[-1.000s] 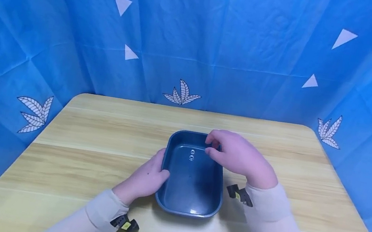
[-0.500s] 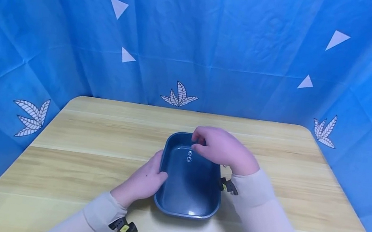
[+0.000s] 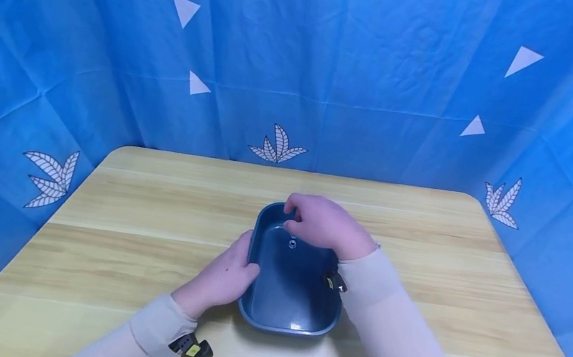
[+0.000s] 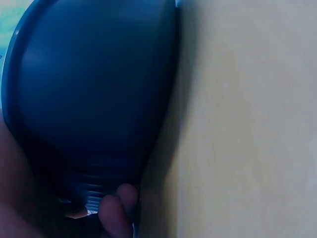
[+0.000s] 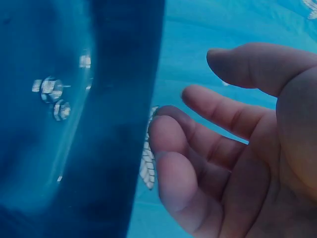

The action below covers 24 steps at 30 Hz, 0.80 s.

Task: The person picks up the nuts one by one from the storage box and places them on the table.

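Observation:
A dark blue rounded rectangular plastic tub [image 3: 295,297] sits in the middle of the table. My left hand [image 3: 225,272] grips its left side, thumb over the rim and fingers down the outer wall; the left wrist view has the fingertips [image 4: 115,215] low against that wall. Inside, near the far end, lie two small metal nuts: one nut [image 3: 292,244] shows plainly from the head, the other is partly covered by my right hand [image 3: 325,226]. That hand hovers over the far end, fingers loosely bent and holding nothing. Both nuts [image 5: 51,89] appear in the right wrist view.
The wooden table [image 3: 164,196] has rounded far corners. A blue patterned curtain [image 3: 391,95] hangs behind it and along both sides. Each sleeve cuff carries a small black strapped device [image 3: 192,347].
My right hand has moved left across the tub's far end, from its right rim to above the nuts. My left hand keeps its hold on the tub.

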Tool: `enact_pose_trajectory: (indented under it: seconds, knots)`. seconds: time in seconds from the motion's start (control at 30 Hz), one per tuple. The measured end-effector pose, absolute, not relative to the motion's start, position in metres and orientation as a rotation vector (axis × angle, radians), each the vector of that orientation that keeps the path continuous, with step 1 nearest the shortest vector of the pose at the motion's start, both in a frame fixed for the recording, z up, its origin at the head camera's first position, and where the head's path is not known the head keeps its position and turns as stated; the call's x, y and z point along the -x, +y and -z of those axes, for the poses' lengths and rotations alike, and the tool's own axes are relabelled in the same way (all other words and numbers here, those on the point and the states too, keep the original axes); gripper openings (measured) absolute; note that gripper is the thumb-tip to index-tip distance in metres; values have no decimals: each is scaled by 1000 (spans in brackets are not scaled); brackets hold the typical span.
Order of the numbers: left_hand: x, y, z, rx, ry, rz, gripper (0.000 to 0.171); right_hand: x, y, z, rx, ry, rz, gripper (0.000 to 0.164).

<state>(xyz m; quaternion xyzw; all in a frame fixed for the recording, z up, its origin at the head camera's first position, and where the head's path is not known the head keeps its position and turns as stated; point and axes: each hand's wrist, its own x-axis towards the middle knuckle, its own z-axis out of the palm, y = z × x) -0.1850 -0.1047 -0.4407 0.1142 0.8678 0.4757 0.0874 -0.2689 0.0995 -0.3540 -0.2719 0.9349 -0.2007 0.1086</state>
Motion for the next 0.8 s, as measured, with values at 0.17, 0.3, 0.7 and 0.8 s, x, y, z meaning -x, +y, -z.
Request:
enact_pose_trajectory:
  seconds: [0.17, 0.3, 0.7, 0.8]
  knots:
    - [187, -105, 443, -348, 2601, -1410, 63, 275, 96, 365, 773, 2683, 527, 27]
    - [187, -103, 444, -347, 2600, -1408, 64, 279, 94, 374, 767, 2670, 432, 27]
    - [185, -103, 444, -329, 2596, -1394, 67, 286, 98, 400, 735, 2642, 334, 24]
    - [184, -104, 443, -316, 2599, -1391, 66, 289, 97, 403, 743, 2641, 342, 23]
